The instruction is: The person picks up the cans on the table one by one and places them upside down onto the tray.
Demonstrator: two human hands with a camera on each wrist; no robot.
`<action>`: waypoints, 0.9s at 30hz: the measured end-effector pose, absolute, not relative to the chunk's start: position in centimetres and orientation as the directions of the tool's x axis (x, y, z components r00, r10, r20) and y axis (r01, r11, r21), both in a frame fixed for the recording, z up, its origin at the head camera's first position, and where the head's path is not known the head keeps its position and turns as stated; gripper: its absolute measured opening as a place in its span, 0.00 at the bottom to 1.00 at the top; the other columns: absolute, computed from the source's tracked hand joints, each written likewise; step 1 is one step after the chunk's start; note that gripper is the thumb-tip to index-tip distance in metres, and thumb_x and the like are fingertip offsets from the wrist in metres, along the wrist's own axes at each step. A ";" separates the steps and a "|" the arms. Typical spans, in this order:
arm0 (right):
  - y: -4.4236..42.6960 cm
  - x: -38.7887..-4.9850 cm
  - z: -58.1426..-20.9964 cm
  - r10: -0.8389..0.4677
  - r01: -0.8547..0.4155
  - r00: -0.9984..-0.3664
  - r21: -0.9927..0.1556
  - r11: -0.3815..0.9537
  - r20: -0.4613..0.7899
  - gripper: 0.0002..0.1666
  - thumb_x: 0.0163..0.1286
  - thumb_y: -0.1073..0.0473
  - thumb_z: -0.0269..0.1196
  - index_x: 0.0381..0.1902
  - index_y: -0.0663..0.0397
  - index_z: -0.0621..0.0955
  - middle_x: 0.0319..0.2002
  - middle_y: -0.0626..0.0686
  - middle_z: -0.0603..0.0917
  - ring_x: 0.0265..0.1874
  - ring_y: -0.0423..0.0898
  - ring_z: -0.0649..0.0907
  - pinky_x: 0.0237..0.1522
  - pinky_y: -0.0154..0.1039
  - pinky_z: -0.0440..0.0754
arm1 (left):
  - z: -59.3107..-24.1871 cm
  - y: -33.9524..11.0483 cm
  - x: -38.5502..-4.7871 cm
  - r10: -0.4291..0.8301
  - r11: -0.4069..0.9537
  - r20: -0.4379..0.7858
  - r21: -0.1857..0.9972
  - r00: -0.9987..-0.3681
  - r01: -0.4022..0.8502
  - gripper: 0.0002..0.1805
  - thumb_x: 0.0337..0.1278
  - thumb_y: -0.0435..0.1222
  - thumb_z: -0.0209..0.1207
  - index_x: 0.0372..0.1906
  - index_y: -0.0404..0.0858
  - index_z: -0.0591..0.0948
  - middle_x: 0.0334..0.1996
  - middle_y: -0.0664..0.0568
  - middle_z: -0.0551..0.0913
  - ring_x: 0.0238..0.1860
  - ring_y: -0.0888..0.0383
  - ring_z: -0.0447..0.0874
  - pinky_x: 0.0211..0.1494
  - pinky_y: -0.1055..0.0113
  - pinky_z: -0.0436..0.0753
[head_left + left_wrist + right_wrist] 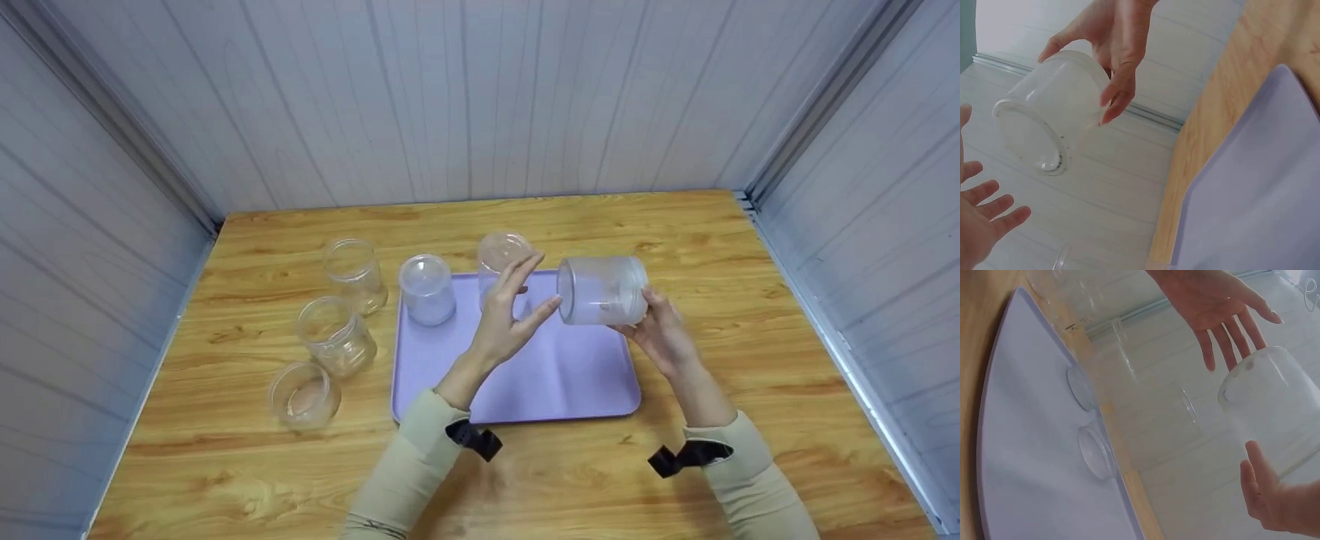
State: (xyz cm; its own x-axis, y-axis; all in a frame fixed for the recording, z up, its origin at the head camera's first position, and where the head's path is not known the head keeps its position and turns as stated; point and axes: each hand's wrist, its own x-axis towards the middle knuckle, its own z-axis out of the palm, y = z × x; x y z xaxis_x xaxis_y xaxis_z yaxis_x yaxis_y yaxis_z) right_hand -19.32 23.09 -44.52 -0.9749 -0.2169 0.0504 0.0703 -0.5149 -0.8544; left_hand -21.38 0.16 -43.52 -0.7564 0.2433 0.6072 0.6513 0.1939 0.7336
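My right hand (664,334) grips a clear jar (604,291) by one end, holding it on its side above the right part of a purple tray (517,382). At the jar's other end, my left hand (501,322) is spread with fingers extended; in the left wrist view a gap shows between this hand (982,216) and the jar (1053,112). In the right wrist view the right hand's fingers (1261,467) lie against the jar's side. Two more clear jars stand at the tray's back, one at its left (427,291), the other (504,255) partly behind my left hand.
Left of the tray, three clear containers stand on the wooden table (225,480): a tall one (356,276) at the back, another (337,337) in the middle and a low one (304,396) in front. Pale panel walls (465,97) enclose the table's back and sides.
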 end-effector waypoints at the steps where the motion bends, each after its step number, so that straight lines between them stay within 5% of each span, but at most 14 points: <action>1: 23.0 -19.3 -44.6 -0.227 0.081 -0.973 -0.854 -0.514 0.044 0.17 0.70 0.54 0.41 0.48 0.48 0.75 0.44 0.50 0.76 0.43 0.46 0.77 0.46 0.42 0.75 | -43.6 0.2 -21.4 0.251 0.189 0.611 0.730 -0.751 0.657 0.31 0.52 0.41 0.59 0.60 0.35 0.65 0.58 0.46 0.66 0.58 0.56 0.64 0.49 0.62 0.73; 11: 22.3 -18.9 -45.2 -0.289 0.176 -0.957 -0.806 -0.566 -0.006 0.22 0.69 0.48 0.39 0.56 0.49 0.64 0.50 0.55 0.69 0.48 0.49 0.73 0.49 0.44 0.73 | -43.9 0.9 -20.6 0.348 0.188 0.555 0.748 -0.756 0.636 0.44 0.41 0.42 0.66 0.65 0.38 0.59 0.62 0.46 0.58 0.61 0.56 0.59 0.51 0.58 0.71; 18: 22.1 -18.6 -45.5 -0.312 0.234 -0.949 -0.759 -0.607 -0.042 0.25 0.69 0.46 0.39 0.58 0.54 0.61 0.50 0.57 0.68 0.48 0.52 0.73 0.49 0.44 0.73 | -41.3 0.9 -18.7 0.373 0.155 0.521 0.781 -0.768 0.605 0.47 0.36 0.35 0.69 0.64 0.31 0.57 0.62 0.38 0.57 0.61 0.50 0.58 0.52 0.51 0.70; 27: 21.8 -18.4 -46.2 -0.317 0.299 -0.942 -0.702 -0.647 -0.110 0.25 0.69 0.46 0.37 0.58 0.52 0.62 0.50 0.58 0.66 0.47 0.51 0.71 0.43 0.41 0.76 | -42.8 1.5 -19.1 0.400 0.154 0.550 0.748 -0.733 0.645 0.52 0.31 0.37 0.72 0.65 0.32 0.55 0.63 0.39 0.55 0.64 0.52 0.52 0.62 0.57 0.59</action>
